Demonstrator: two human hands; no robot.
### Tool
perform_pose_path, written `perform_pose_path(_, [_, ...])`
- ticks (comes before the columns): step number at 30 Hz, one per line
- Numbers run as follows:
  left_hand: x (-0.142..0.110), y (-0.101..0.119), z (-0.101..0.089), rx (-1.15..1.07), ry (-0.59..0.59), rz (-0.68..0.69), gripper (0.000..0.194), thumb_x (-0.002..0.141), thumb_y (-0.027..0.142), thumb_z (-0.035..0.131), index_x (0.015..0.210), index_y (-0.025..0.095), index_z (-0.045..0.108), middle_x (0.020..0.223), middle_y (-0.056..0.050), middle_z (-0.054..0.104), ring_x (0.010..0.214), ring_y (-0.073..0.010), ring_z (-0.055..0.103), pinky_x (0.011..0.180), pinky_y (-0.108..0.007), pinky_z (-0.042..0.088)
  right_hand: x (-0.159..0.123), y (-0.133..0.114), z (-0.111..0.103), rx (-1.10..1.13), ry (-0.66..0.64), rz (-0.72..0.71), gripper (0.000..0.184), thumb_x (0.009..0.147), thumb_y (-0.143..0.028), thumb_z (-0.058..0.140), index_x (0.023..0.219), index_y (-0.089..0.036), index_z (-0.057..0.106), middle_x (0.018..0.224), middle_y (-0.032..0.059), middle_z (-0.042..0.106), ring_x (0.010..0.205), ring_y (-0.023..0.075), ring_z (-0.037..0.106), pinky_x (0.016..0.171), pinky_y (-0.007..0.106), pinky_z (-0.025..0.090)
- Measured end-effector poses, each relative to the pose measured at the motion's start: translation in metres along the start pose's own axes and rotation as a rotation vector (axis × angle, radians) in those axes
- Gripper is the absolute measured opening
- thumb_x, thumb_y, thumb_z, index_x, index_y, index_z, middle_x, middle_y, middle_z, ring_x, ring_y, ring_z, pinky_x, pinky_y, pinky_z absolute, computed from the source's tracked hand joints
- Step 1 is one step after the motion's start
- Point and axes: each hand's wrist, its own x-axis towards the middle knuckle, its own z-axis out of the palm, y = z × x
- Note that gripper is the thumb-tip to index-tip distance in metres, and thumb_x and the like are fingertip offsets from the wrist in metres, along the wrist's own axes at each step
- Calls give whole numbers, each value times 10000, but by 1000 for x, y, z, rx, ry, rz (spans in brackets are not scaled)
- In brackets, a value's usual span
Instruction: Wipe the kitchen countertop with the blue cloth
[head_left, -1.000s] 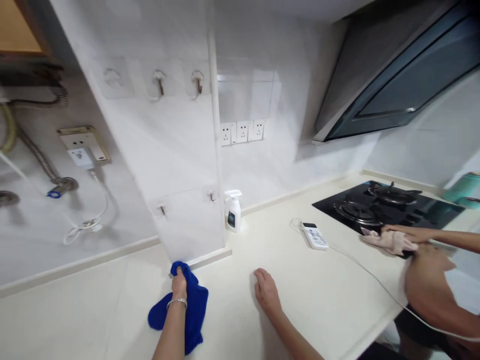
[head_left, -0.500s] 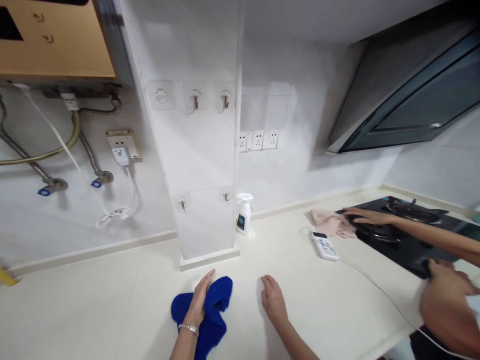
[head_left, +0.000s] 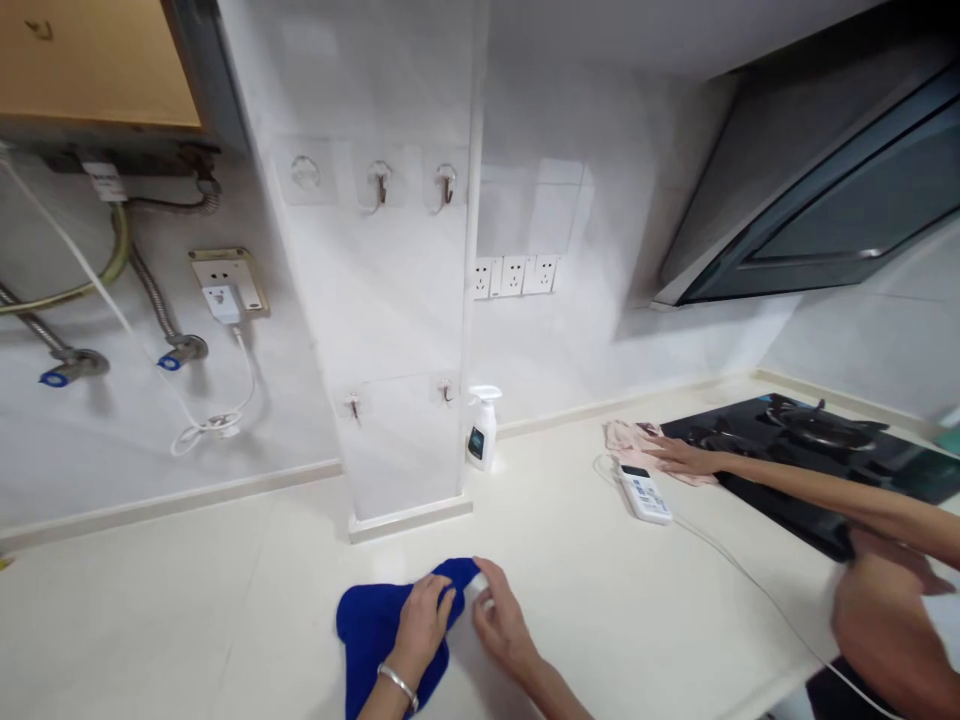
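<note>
A blue cloth (head_left: 375, 625) lies rumpled on the pale counter (head_left: 187, 600) in front of me. My left hand (head_left: 426, 615), with a silver bangle at the wrist, rests on top of the cloth with its fingers curled into it. At the cloth's upper right corner, my right hand (head_left: 501, 615) pinches the edge between thumb and fingers. Both hands are close together, and the cloth bunches between them.
A white spray bottle (head_left: 484, 430) stands by the wall pillar (head_left: 405, 330). To the right, a co-worker's hand (head_left: 686, 457) presses a pink cloth (head_left: 626, 438) beside the black gas stove (head_left: 750, 420). A white remote-like device (head_left: 645, 495) with a cable lies nearby.
My right hand has moved left to the blue cloth and taken its corner. My left hand's fingers have curled onto it. The co-worker's hand has shifted from the stove to the pink cloth.
</note>
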Motion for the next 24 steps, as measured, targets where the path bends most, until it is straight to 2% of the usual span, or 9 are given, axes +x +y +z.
perform_pose_path(4, [10,15,-28,9,-40,17,382,919,482,419,987,249,714,1064,-89,700,1017,-262,623,1017,-420,450,33,-37,17,45,-184,-101,389,920,-257,451,1290,-212,563,1156,115,656,1036,218,636,895,365,549])
perform_pose_path(7, [16,20,-55,-15,-51,-24,420,926,524,419,935,230,718,977,-74,721,932,-244,642,926,-367,486,65,-56,8,22,-386,-145,294,964,-315,442,1174,-225,628,1003,71,682,925,199,645,851,346,542])
perform_pose_path(10, [25,17,-77,-78,-76,-70,433,900,560,482,909,204,730,901,-54,732,854,-218,652,828,-314,513,93,-67,-7,-49,-538,-183,306,1002,-335,412,1197,-266,637,963,34,682,886,179,649,802,299,526])
perform_pose_path(12, [33,12,-84,-104,-54,-94,386,842,542,585,945,203,739,911,-46,739,848,-212,658,821,-300,517,105,-67,-9,-153,-491,-166,311,1003,-309,408,1217,-291,633,1079,38,671,853,164,654,755,279,517])
perform_pose_path(15, [49,6,-80,-121,22,-121,348,800,492,638,990,217,736,926,-39,742,848,-211,668,849,-311,518,112,-55,3,-337,-293,-118,325,986,-276,410,1217,-296,639,1235,69,611,753,145,637,671,279,501])
perform_pose_path(17, [59,2,-70,-143,67,-132,365,836,505,575,1005,218,724,960,-52,739,888,-218,675,886,-334,521,115,-44,15,-363,-163,-110,339,989,-280,382,1188,-263,655,1110,90,641,769,174,626,704,311,506])
perform_pose_path(20, [64,-4,-52,-172,152,-144,470,864,532,509,1152,191,654,1115,-105,702,1053,-244,651,976,-396,508,120,-27,27,-218,-21,-27,351,986,-343,367,1072,-200,676,946,110,657,917,243,614,872,408,493])
perform_pose_path(22, [58,-13,-40,-104,163,-120,569,784,501,631,1258,188,586,1298,-135,613,1207,-273,579,1053,-439,472,126,-19,29,-87,-30,86,360,974,-408,375,987,-193,664,915,105,666,893,241,614,878,412,490])
perform_pose_path(24, [47,-26,-32,45,95,-66,669,680,372,731,1310,227,558,1461,-119,485,1335,-297,479,1120,-461,423,131,-13,26,-11,-97,171,380,968,-459,372,875,-205,638,804,64,655,766,212,605,766,363,508])
